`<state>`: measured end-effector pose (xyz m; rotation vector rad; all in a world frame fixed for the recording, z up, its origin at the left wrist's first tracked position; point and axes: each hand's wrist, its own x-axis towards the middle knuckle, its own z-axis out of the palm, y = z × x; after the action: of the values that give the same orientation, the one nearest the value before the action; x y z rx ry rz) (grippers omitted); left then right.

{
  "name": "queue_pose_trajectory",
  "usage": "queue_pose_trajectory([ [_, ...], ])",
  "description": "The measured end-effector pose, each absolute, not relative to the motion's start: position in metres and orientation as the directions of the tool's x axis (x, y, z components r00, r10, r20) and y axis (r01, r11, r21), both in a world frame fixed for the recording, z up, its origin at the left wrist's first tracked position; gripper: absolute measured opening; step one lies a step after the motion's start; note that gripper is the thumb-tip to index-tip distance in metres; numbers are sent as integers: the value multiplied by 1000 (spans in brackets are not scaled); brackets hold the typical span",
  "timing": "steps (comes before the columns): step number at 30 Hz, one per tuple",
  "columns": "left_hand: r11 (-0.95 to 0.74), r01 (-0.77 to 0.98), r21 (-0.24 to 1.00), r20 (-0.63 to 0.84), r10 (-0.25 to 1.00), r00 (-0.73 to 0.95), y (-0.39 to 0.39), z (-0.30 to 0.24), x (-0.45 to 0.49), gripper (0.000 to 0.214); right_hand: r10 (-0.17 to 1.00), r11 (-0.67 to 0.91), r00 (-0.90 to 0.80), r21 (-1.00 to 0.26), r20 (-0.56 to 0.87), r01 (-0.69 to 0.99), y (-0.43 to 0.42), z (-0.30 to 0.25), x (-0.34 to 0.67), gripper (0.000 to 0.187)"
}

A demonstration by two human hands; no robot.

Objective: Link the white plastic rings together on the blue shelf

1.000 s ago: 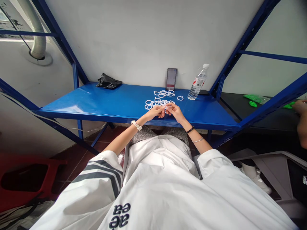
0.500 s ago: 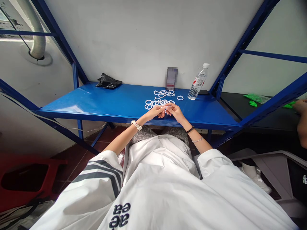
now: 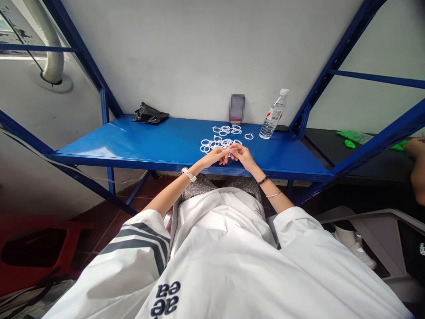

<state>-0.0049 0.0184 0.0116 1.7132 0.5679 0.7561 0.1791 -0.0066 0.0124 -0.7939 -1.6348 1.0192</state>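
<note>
My left hand (image 3: 216, 157) and my right hand (image 3: 241, 155) meet fingertip to fingertip at the front edge of the blue table (image 3: 159, 144). Both are closed in a pinch on a small white ring, mostly hidden by the fingers. Just beyond them lies a pile of white rings (image 3: 226, 142), some overlapping. Farther back is a second group of white rings (image 3: 224, 133). One single ring (image 3: 249, 138) with a small gap and knobs at its top lies to the right.
A water bottle (image 3: 274, 115) stands at the back right beside a flat dark object (image 3: 281, 128). A blurred-out upright object (image 3: 237, 108) leans on the wall. At back left lies a black plastic bag (image 3: 150, 113). Another person's hand (image 3: 416, 148) is at far right, near green pieces (image 3: 349, 144).
Hardly anything differs. Both hands stay together in the same place with only slight finger movement, and the rings on the table lie as before.
</note>
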Motion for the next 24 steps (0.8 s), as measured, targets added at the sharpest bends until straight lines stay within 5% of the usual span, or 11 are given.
queue_pose_trajectory([
  [24,-303,-30,952,243,694,678,20,7,-3,66,870,397,-309,-917,385,-24,-3,7,179,59],
])
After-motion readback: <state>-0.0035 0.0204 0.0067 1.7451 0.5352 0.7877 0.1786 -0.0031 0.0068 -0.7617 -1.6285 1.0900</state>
